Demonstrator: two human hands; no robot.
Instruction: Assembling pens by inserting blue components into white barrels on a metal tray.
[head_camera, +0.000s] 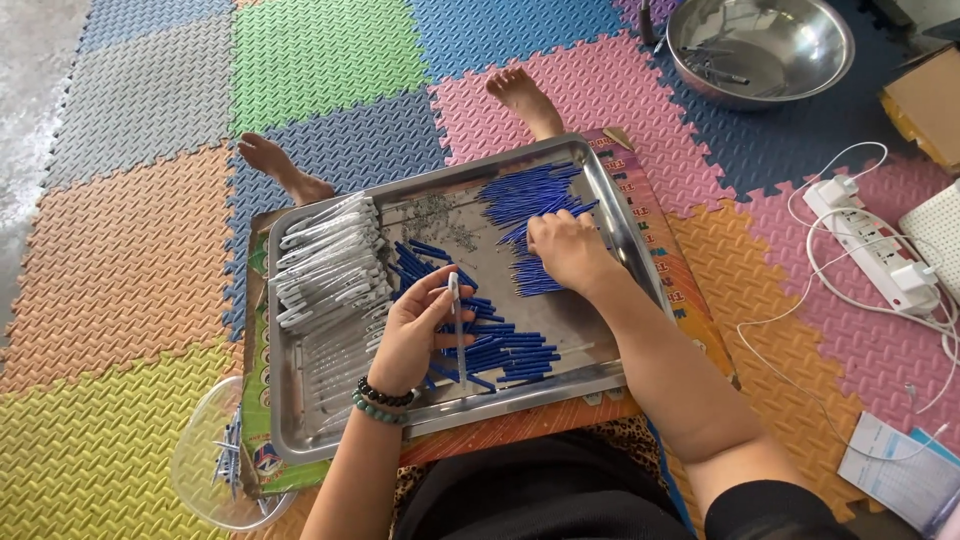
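Foam floor mat (150, 230) in coloured interlocking squares fills the view and runs off every edge; the squares to the left lie bare and give the most room. On it, across the person's lap, a flat cardboard box (690, 290) carries one steel tray (330, 450), whose raised rim shuts in everything on it. The tray's near rim sits just short of the person's body, and its far corners lie close to two bare feet.

One steel bowl (800, 55) stands at the top right, cut by the upper edge, with a few thin pieces inside that are hard to make out. One white power strip (870, 245) with trailing cables lies to the right. One clear plastic tub (200, 480) sits at the tray's near left corner, holding small parts too blurred to tell.

In the tray are three heaps, too many to count singly: white pen barrels (325, 260) at the left, blue caps (500, 350) in the middle, blue refills (530, 190) at the far right.

The left hand (410, 335), two bead bracelets at its wrist, is closed about one white barrel (455, 310) held upright over the blue caps. The right hand (565, 250) lies curled, palm down, on the refills; its fingertips are hidden, so whether it grips any cannot be told.
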